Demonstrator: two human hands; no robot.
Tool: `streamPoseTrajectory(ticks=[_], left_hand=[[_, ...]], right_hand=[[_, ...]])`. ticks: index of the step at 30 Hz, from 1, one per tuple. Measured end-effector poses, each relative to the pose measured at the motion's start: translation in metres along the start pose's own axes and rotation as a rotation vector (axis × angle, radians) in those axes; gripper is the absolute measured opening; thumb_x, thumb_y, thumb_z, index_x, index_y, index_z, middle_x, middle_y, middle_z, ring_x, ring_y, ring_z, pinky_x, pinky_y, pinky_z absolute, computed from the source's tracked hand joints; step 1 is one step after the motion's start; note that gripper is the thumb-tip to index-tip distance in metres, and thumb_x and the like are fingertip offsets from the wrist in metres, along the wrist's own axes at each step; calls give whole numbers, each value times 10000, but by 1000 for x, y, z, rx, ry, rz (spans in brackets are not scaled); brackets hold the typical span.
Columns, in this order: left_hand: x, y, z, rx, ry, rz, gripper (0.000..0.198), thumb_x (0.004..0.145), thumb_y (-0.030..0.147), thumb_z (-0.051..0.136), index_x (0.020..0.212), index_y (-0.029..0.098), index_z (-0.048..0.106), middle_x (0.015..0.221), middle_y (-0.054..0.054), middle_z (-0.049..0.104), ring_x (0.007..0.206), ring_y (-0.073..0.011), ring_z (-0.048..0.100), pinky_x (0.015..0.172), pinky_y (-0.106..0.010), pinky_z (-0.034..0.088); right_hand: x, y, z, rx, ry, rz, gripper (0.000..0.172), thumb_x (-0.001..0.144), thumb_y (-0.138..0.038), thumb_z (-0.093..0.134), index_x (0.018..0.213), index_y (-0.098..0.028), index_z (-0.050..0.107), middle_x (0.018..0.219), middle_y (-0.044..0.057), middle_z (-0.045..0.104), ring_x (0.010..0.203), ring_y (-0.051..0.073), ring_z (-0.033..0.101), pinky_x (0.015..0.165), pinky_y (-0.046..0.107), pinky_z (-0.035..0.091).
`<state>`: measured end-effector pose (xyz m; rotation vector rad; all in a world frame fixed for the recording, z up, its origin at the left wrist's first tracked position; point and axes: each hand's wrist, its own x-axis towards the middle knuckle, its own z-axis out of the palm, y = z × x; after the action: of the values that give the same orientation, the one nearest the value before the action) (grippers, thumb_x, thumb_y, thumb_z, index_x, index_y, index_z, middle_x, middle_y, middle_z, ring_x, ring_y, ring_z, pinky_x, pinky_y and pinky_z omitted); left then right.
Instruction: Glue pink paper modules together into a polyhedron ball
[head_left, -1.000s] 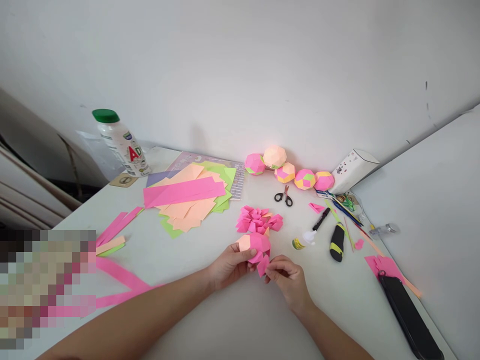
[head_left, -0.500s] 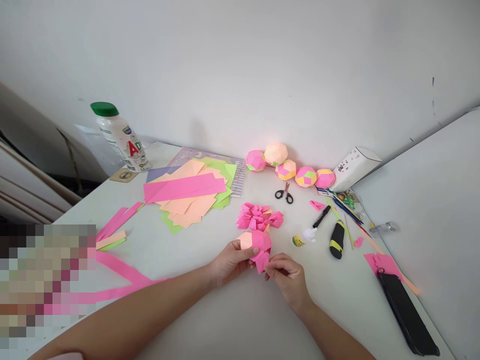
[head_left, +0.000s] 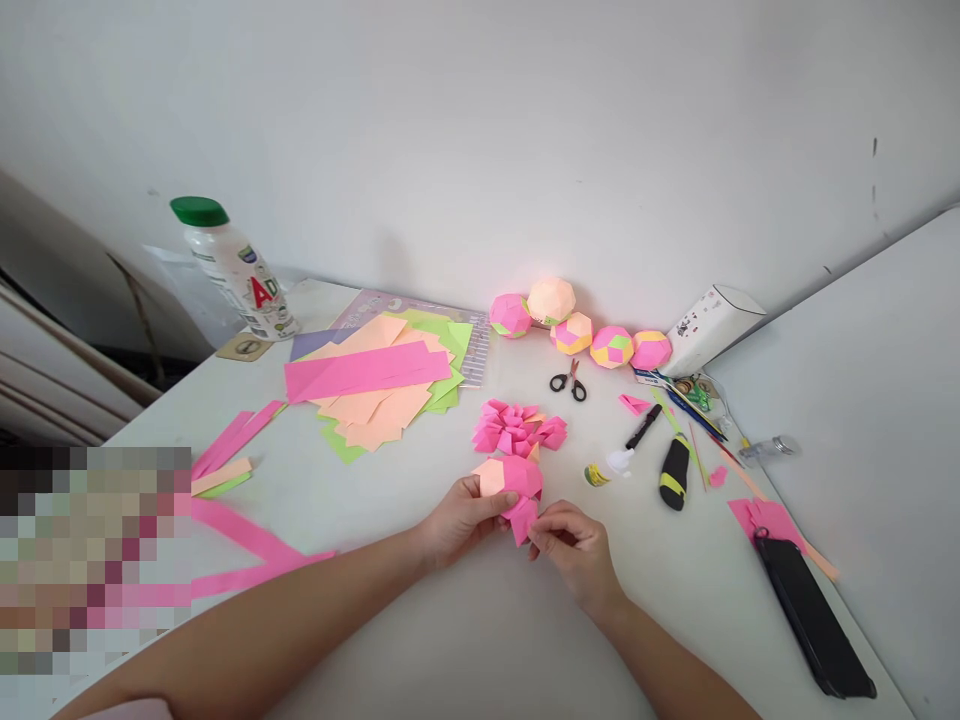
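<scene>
A partly built folded-paper ball (head_left: 517, 478), pink with a peach side, is in my left hand (head_left: 465, 520), thumb across its front and the other fingers mostly hidden behind. My right hand (head_left: 574, 550) pinches the edge of a pink paper flap (head_left: 523, 520) that hangs from the ball's lower side. Just beyond the ball lies a heap of small folded pink paper pieces (head_left: 517, 428). Small black-handled scissors (head_left: 568, 382) rest farther back. To the right is a small glue bottle (head_left: 598, 474) with a yellow label and white top.
Several finished paper balls (head_left: 571, 333) line the wall. Paper sheets (head_left: 375, 385) lie back left, near a white bottle (head_left: 236, 280) with a green cap. On the right are a black marker (head_left: 643, 427), a cutter (head_left: 674, 475), a white box (head_left: 712, 330) and a black phone (head_left: 814, 615).
The view has shifted very slightly. Both hands keep their hold on the paper ball and its flap, with almost no visible movement.
</scene>
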<state>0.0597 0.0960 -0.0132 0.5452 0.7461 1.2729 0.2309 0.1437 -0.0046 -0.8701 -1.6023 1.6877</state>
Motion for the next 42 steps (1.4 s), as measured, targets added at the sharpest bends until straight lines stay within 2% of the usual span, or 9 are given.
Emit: streamPoseTrajectory(ticks=[3, 7, 12, 19, 23, 33, 42], left_hand=[[0, 0, 0, 33, 14, 4, 249, 734, 353, 695, 808, 116, 680, 757, -74, 664, 649, -162, 559, 659, -324, 415], [0, -1, 0, 25, 25, -2, 234, 721, 345, 708, 738, 114, 676, 674, -50, 631, 609, -140, 530, 638, -305, 414], [0, -1, -1, 1, 26, -14, 195, 729, 301, 710, 757, 113, 673, 699, -39, 622, 600, -105, 488, 632, -272, 405], [-2, 1, -1, 60, 1, -30, 213, 742, 296, 697, 866, 125, 674, 848, -81, 660, 701, -151, 556, 670, -300, 428], [-3, 1, 0, 60, -4, -35, 225, 746, 307, 689, 879, 126, 677, 863, -94, 664, 753, -189, 583, 703, -337, 448], [-2, 0, 0, 51, 10, -36, 198, 740, 293, 698, 832, 117, 692, 828, -78, 665, 658, -127, 540, 652, -281, 429], [-4, 0, 3, 86, 28, -28, 182, 737, 304, 696, 804, 136, 681, 775, -69, 684, 670, -164, 596, 665, -304, 444]], right_hand=[[1, 0, 0, 40, -24, 32, 49, 709, -234, 727, 678, -202, 705, 710, -5, 594, 534, 119, 606, 523, 272, 535], [3, 3, 0, 143, -51, 129, 72, 710, -253, 730, 721, -195, 691, 738, 4, 623, 588, 125, 596, 547, 279, 539], [4, 8, -2, 232, 42, 223, 149, 656, -262, 776, 745, -189, 681, 743, 9, 643, 588, 126, 594, 512, 267, 531], [4, 3, -2, 205, -7, 154, 97, 665, -216, 762, 650, -186, 671, 678, -22, 600, 556, 123, 611, 547, 275, 529], [3, 0, 0, 184, -14, 175, 105, 658, -214, 764, 637, -185, 666, 653, -33, 599, 534, 128, 631, 557, 269, 518], [3, 5, -3, 208, 21, 226, 108, 659, -216, 768, 651, -190, 663, 635, -32, 641, 610, 146, 661, 657, 284, 528], [2, 2, -1, 170, 48, 227, 134, 653, -245, 774, 646, -183, 656, 627, -30, 627, 611, 153, 659, 657, 287, 527]])
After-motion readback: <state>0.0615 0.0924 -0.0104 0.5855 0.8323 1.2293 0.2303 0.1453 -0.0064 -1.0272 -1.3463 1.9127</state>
